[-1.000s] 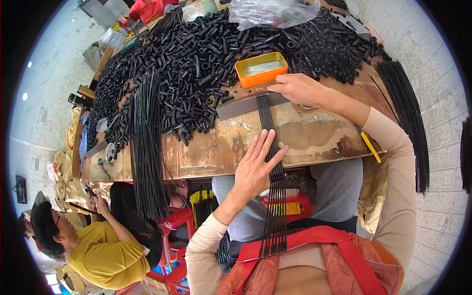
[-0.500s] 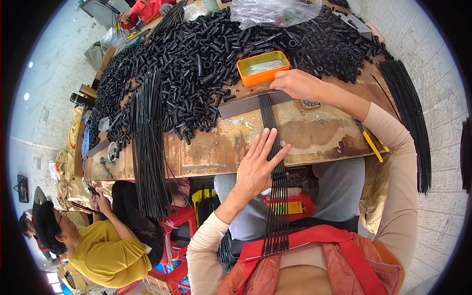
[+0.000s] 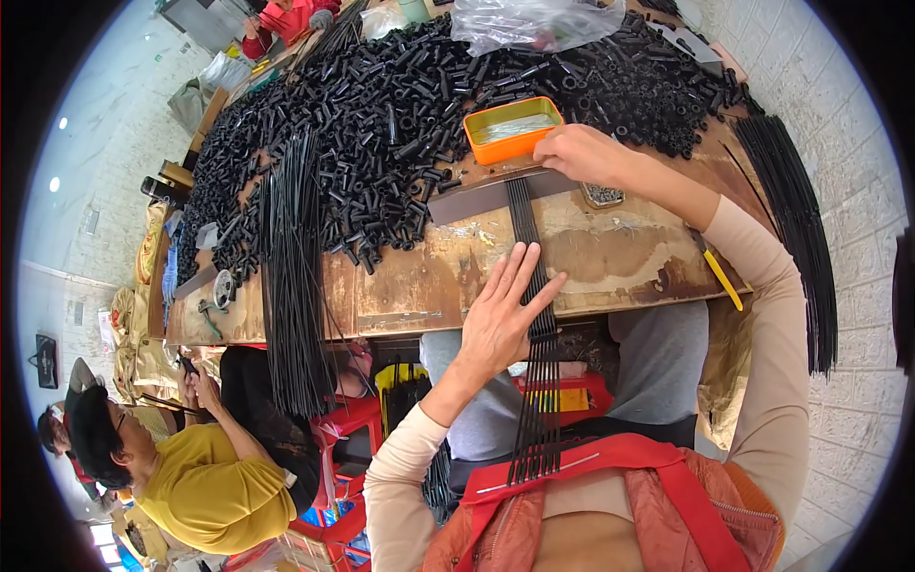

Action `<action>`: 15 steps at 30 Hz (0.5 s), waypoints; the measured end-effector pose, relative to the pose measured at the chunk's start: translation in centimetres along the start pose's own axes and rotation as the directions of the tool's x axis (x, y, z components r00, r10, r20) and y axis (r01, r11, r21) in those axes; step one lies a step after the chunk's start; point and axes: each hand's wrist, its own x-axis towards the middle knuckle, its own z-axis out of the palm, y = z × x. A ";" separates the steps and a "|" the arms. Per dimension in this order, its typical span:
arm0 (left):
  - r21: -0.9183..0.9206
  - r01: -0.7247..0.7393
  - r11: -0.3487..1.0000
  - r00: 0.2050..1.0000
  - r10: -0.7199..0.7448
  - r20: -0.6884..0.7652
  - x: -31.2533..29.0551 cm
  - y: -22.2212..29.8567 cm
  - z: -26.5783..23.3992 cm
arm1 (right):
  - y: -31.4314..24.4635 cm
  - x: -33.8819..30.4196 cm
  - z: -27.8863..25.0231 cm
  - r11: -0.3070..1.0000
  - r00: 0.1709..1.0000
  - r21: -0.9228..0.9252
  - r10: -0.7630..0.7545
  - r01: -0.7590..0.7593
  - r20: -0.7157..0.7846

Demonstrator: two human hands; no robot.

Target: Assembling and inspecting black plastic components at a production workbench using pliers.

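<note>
My left hand [image 3: 496,319] lies flat with fingers stretched out across a row of thin black rods [image 3: 541,372]. The rods run from the table down toward my lap, where their lower ends rest against a red strap [image 3: 610,456]. Their far ends lie over a grey flat strip [image 3: 472,202] on the table. My right hand [image 3: 583,154] is closed in a pinch beyond the strip's right part, close to the near right corner of an orange tin [image 3: 515,148]. Thin silvery pins [image 3: 519,127] lie in the tin. Anything between the right fingertips is too small to make out.
Black tubular parts [image 3: 381,124] are heaped across the far table, under a clear plastic bag [image 3: 534,24]. Rod bundles lie left [image 3: 294,257] and right [image 3: 786,229]. A small dish [image 3: 602,195] and a yellow-handled tool [image 3: 721,276] lie right. A co-worker [image 3: 210,477] sits left.
My right hand has shifted slightly away from me and to the right, showing more of the small dish. My left hand stays flat on the rods. The whole view has shifted a little.
</note>
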 end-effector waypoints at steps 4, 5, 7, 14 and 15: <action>0.117 -0.011 0.993 0.997 0.002 0.083 0.3 0.6 -0.4 | -1.3 -0.4 -0.7 0.999 0.997 0.033 0.004 -0.001 -0.082; 0.122 -0.018 0.992 0.997 0.009 0.080 -0.1 0.8 -1.0 | -2.0 -0.8 -1.1 0.999 0.989 0.016 0.033 -0.031 -0.146; -0.038 0.124 0.992 0.979 -0.116 0.167 -1.7 0.6 -3.5 | -2.9 -2.8 -2.9 0.990 0.994 0.138 0.008 0.007 -0.109; -0.330 -0.172 0.928 0.983 0.139 -0.120 6.8 -7.1 0.8 | -17.1 -11.7 0.1 0.536 0.949 0.838 -0.196 -0.106 0.246; -0.324 -0.169 0.931 0.983 0.137 -0.118 7.4 -7.4 1.7 | -17.2 -12.1 2.2 0.590 0.954 0.787 -0.092 -0.179 0.286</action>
